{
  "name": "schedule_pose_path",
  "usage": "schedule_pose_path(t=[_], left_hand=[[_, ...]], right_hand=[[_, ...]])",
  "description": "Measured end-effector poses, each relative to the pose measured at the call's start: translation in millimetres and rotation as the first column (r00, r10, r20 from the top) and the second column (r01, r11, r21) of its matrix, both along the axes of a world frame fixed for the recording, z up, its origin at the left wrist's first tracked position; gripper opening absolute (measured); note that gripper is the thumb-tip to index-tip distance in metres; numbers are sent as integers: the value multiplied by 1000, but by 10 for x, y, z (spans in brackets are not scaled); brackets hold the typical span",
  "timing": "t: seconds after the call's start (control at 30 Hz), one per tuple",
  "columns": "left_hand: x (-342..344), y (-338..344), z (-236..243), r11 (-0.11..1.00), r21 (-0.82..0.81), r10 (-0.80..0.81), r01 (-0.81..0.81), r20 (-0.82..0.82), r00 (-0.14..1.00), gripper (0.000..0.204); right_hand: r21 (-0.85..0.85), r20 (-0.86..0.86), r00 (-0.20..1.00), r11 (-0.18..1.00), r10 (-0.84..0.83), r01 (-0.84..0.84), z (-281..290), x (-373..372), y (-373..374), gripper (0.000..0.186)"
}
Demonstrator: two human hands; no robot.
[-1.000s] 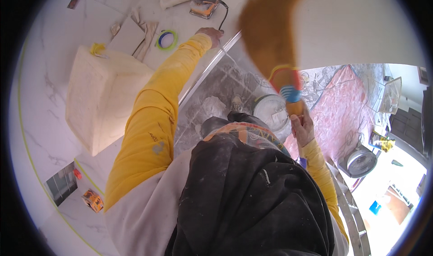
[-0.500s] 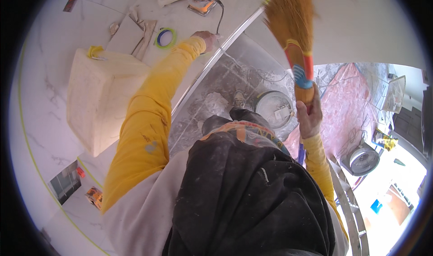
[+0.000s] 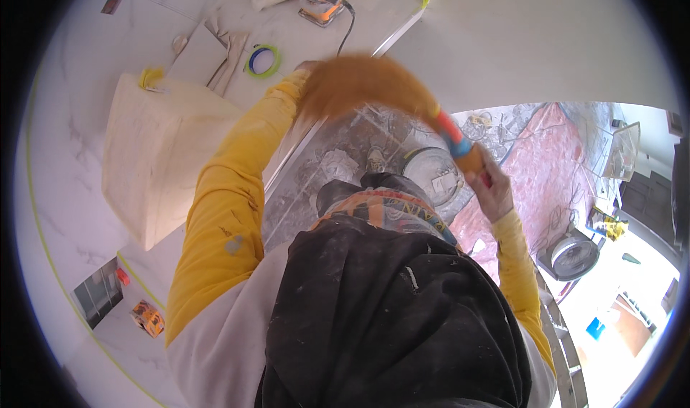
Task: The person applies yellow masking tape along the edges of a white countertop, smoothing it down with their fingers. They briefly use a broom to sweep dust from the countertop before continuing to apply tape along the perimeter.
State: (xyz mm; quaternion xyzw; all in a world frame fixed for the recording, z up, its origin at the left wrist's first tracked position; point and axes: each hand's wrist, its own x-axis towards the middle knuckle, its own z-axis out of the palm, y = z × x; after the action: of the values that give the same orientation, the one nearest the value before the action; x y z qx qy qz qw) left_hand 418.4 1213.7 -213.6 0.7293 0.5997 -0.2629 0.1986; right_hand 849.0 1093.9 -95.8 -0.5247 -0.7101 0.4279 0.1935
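My right hand [image 3: 496, 194] is wrapped round the handle of a short grass broom [image 3: 352, 84]. Red, yellow and blue bands circle the broom's neck, and its brown bristles are smeared by motion. They sweep leftward across the front of my left hand [image 3: 307, 66], which is at the edge of the white countertop [image 3: 277, 41]. Most of the left fingers are hidden behind the bristles. Beyond that hand lies an orange and grey sander [image 3: 321, 4] with a black cord. Left of the hand lies a green and blue roll of tape [image 3: 263, 61].
A large pale box [image 3: 154, 156] carries a yellow cloth [image 3: 151, 78]. Below me are a dusty floor with a round bucket [image 3: 431, 174], a pinkish sheet [image 3: 546, 149], a round fan-like device [image 3: 571, 255] and a ladder [image 3: 564, 343]. An orange package [image 3: 148, 317] lies at left.
The broom has swung from pointing up and away to pointing left, its bristles now over my left hand. My right hand has dropped slightly. The left arm stays nearly in place.
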Motion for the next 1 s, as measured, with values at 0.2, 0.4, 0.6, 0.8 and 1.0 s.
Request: schedule_pose_path(t=[0.2,0.4,0.6,0.8,1.0], left_hand=[[223,33,-140,999,-28,17,-17,-1,1000,48],[326,-125,49,998,-54,-37,40,61,997,55],[139,-865,-84,972,-114,229,-207,229,946,58],[195,-1896,17,884,-289,461,-367,414,785,57],[-294,-3569,-334,833,-152,539,-533,441,717,55]], right_hand=[[130,-439,872,945,-216,300,-76,-295,323,68],[-390,-39,933,865,-358,316,-506,119,-105,62],[-88,-476,775,899,-416,428,99,34,-680,75],[-305,49,990,941,-134,143,8,-109,-931,66],[-28,-135,985,994,-109,106,381,-135,-1395,65]])
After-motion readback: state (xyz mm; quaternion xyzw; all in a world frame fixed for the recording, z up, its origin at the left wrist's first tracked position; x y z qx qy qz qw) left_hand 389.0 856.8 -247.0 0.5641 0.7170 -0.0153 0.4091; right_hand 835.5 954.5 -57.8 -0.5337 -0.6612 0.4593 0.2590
